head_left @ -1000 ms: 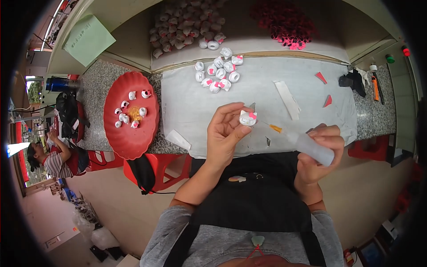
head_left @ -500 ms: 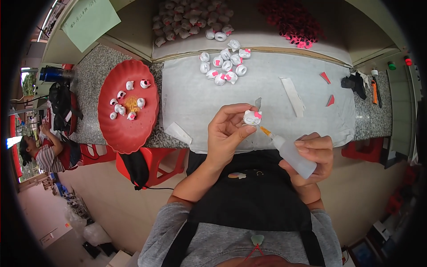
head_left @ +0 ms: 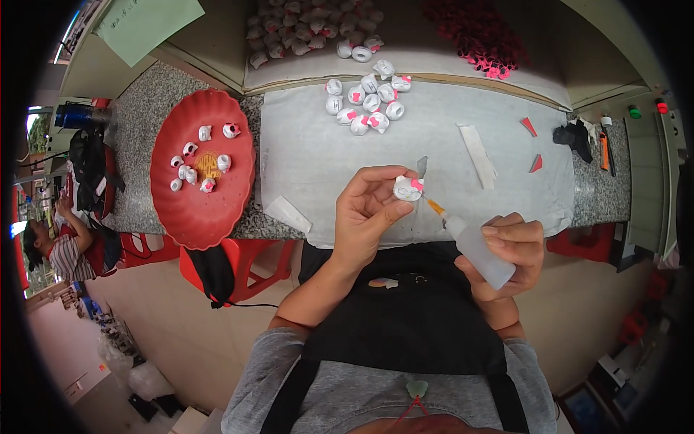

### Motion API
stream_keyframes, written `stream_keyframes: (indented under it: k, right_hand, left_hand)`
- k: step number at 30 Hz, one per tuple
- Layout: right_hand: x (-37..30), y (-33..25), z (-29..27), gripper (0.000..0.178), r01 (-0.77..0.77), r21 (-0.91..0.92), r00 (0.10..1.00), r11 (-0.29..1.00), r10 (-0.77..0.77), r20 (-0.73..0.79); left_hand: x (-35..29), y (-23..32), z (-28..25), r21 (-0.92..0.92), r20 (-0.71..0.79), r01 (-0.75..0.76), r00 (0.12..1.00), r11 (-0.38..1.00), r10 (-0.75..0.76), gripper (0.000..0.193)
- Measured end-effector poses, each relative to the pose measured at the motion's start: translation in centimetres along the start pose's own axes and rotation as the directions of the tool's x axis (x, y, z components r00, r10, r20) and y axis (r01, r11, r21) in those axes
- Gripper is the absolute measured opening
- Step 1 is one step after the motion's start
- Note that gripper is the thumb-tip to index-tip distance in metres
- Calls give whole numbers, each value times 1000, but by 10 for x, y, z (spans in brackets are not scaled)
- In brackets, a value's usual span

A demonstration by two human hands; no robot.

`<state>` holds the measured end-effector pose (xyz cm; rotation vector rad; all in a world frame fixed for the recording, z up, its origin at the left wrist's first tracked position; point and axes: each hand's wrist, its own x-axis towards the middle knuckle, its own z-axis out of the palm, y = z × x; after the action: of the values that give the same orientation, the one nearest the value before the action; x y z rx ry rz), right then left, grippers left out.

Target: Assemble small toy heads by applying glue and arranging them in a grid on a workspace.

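On the grey cloth (head_left: 340, 155) over the speckled counter, you now bring the glue bottle (head_left: 473, 249), gripped in your right hand (head_left: 510, 253), to the small white figurine (head_left: 408, 189); your left hand (head_left: 369, 213) pinches it; gluing begins.

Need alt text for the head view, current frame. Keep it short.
A person's left hand holds a small white figurine with a pink bow while the right hand points a translucent squeeze bottle with an orange nozzle at it, above a grey cloth-covered counter. A round red plastic tray holding similar figurines sits to the left.
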<state>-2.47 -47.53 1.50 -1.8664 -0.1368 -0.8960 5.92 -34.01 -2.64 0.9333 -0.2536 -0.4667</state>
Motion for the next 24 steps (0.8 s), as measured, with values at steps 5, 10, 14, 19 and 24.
stream_keyframes:
  k: [5, 10, 14, 19, 24]
  right_hand:
    - [1, 0, 5, 36, 0, 12, 1000, 1000, 0, 18]
    - [0, 0, 6, 36, -3, 9, 999, 1000, 3, 36]
    - [1, 0, 5, 46, -4, 48, 999, 999, 3, 33]
    - [1, 0, 10, 37, -6, -3, 1000, 1000, 6, 10]
    - [2, 1, 10, 37, 2, -30, 1000, 1000, -2, -2]
  left_hand:
    - [1, 2, -1, -13, 6, 14, 1000, 1000, -14, 33]
    - [1, 3, -4, -27, 4, 18, 1000, 999, -18, 33]
    - [2, 3, -4, -32, 3, 18, 1000, 999, -18, 33]
    - [1, 5, -5, -20, 11, 20, 1000, 1000, -20, 34]
    - [0, 4, -6, -21, 13, 20, 1000, 1000, -20, 34]
